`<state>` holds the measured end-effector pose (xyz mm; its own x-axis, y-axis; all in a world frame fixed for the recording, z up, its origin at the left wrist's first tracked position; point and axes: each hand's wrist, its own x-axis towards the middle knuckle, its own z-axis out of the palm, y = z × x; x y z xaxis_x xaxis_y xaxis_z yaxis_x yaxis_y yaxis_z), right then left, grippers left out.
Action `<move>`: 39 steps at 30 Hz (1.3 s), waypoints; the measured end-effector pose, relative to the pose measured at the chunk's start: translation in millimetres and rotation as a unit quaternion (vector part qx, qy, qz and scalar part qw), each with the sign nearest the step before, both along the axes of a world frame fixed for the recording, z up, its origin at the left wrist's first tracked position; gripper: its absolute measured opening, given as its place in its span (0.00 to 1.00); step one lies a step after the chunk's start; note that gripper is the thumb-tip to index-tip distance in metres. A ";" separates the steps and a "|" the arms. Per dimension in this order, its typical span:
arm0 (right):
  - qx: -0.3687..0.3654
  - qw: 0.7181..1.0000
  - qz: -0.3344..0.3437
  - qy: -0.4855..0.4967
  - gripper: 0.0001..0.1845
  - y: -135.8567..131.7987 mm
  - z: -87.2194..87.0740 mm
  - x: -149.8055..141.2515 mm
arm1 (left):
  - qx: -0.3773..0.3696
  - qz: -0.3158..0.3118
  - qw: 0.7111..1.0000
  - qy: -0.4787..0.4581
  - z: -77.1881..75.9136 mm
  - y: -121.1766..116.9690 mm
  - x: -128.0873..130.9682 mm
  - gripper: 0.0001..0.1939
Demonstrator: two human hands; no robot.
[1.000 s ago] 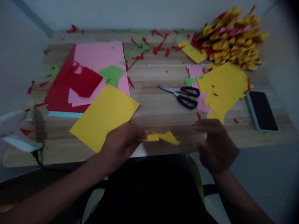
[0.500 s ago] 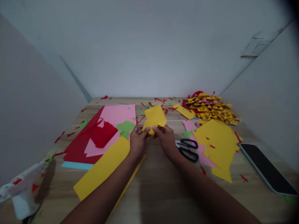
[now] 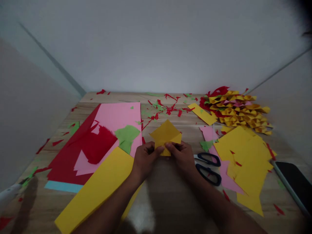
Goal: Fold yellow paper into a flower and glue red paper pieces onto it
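Observation:
A small yellow paper piece, cut with pointed corners and creased, is held up between both hands over the table's middle. My left hand pinches its lower left edge between thumb and fingers. On the lower right edge, my right hand pinches it the same way, thumb in front. Fingers behind the paper are partly hidden. Just right of my right hand lie scissors with dark handles; their blades are mostly covered by the hand. Under my left forearm rests a long yellow paper strip.
Pink paper, red paper and a green scrap lie at left. Folded yellow pieces are heaped at the back right, with yellow sheets in front. A phone lies far right; a white tool stands far left.
The yellow piece has turned in my hands, its point now upward and its sides spread more evenly. The camera view has shifted, so the table looks nearer.

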<state>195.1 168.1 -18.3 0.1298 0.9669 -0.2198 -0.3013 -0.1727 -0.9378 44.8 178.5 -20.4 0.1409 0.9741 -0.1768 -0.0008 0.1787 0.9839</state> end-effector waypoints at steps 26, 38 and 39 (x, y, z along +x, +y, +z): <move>0.004 0.999 -0.015 -0.044 0.19 -5.4 4.9 -2.7 | -0.018 0.007 0.996 -0.085 10.9 -9.6 10.0 0.14; 0.013 0.999 0.024 -0.027 0.17 -1.1 3.3 -2.9 | -0.057 0.041 0.993 -0.095 17.9 -4.9 12.0 0.18; 0.011 0.999 0.030 -0.024 0.17 -1.1 4.1 -2.6 | -0.057 0.043 0.993 -0.090 18.4 -5.2 12.1 0.18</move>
<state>192.5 167.0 -14.2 0.0805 0.9779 -0.1927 -0.2456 -0.1679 -0.9547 56.9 173.3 -2.0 0.0969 0.9592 -0.2657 -0.1953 0.2801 0.9399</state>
